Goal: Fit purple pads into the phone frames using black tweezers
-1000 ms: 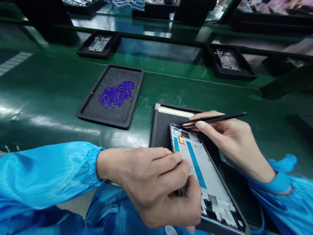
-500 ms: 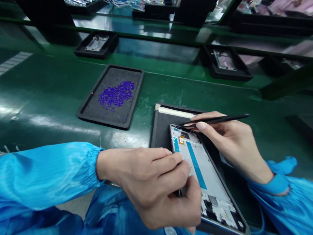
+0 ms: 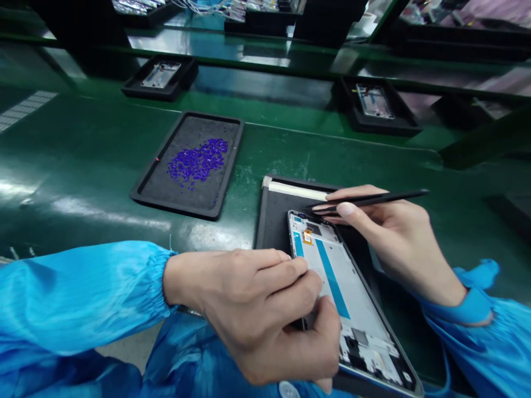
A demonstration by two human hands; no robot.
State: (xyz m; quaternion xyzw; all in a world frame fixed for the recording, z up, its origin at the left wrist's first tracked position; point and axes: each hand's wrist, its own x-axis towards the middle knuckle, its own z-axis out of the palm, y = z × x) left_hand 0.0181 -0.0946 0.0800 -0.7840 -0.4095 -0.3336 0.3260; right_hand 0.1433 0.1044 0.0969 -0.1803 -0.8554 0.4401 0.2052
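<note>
In the head view my right hand [image 3: 394, 237] holds black tweezers [image 3: 373, 200] in a pinch. Their tips are by the top edge of a phone frame [image 3: 352, 276], close to a small dark blue spot; I cannot make out whether anything is between them. The frame is silver with blue strips and an orange flex cable [image 3: 307, 236]. Its top end rests on a black tray [image 3: 274, 226] with a pale tape strip. My left hand [image 3: 265, 309] is closed at the frame's left edge, its fingertips partly hidden.
A shallow black tray [image 3: 145, 185] with a heap of tiny purple-blue parts [image 3: 199, 160] lies to the left on the green table [image 3: 83, 160]. Farther back, two black trays [image 3: 188, 72] [image 3: 400, 122] each carry a phone frame. Shelves with bins run along the top.
My right hand has shifted slightly right, drawing the tweezer tips a little back from the frame's top edge. The two back trays have moved slightly left. My left hand is nearly still.
</note>
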